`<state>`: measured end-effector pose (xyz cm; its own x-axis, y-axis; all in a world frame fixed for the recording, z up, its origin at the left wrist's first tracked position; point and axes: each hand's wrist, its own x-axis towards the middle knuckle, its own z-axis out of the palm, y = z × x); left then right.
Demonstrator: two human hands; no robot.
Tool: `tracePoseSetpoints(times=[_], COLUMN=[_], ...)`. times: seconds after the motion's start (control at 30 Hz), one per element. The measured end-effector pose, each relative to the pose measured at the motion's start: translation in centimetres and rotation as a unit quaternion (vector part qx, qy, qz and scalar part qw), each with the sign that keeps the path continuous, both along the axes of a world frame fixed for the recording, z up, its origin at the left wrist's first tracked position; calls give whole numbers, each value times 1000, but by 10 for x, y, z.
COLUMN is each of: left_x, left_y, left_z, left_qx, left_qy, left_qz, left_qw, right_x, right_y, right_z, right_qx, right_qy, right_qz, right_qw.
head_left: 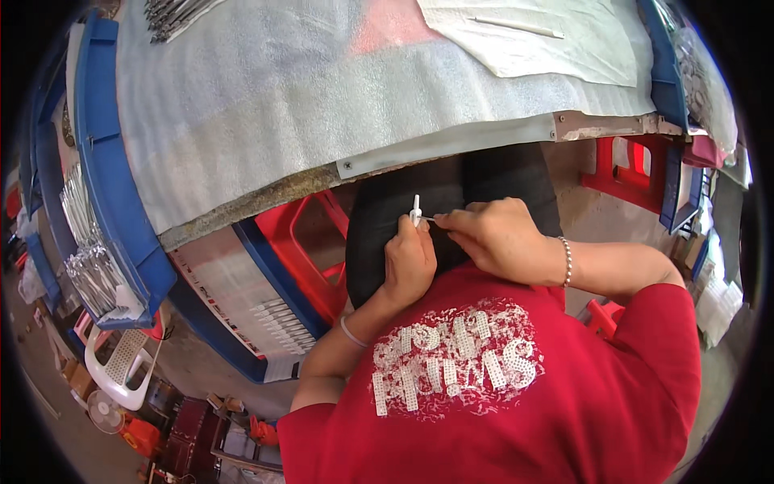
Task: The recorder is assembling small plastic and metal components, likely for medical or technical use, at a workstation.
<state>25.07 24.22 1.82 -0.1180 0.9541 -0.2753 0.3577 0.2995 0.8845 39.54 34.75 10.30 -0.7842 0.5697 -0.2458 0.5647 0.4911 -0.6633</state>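
My left hand (409, 260) is closed around a small white part (416, 211) with a narrow stem pointing up. It is held above my lap, just off the table's front edge. From the right, my right hand (504, 238) pinches a thin, dark metal piece (427, 219). Its tip meets the side of the white part; whether it goes inside or only touches cannot be made out. Most of the thin piece is hidden by my right fingers.
A foam-covered table (266, 105) lies ahead, with a white cloth (548, 40), a slim rod (516, 27) and a bundle of metal rods (173, 16). Blue trays (121, 177) hold silver pieces (93, 278). White parts (286, 323) fill a low tray beside a red stool (302, 250).
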Motion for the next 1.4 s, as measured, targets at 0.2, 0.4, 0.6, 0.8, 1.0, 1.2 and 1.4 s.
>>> tracePoseSetpoints(times=[0.2, 0.4, 0.6, 0.8, 1.0, 1.2, 1.4], left_x=[0, 1, 0, 0, 3, 6, 0], left_y=[3, -5, -2, 2, 4, -4, -10], left_z=[0, -6, -8, -12, -5, -5, 4], left_qx=[15, 49, 34, 57, 55, 86, -46], left_qy=[12, -34, -19, 5, 45, 42, -220], left_qz=[-3, 25, 36, 34, 25, 27, 84], left_qw=[1000, 998, 999, 998, 997, 995, 971], right_x=[1, -8, -16, -13, -5, -2, 13], right_y=[0, -1, 0, -10, -20, -7, -23], right_z=[-8, 18, 11, -8, -29, 3, 34], right_qx=[-510, 124, 74, -61, -210, -455, -82], right_qy=[63, -119, -132, -48, 82, 37, 63], right_qz=[-305, 153, 124, -60, -199, -265, -71], right_qw=[802, 973, 981, 995, 954, 849, 992])
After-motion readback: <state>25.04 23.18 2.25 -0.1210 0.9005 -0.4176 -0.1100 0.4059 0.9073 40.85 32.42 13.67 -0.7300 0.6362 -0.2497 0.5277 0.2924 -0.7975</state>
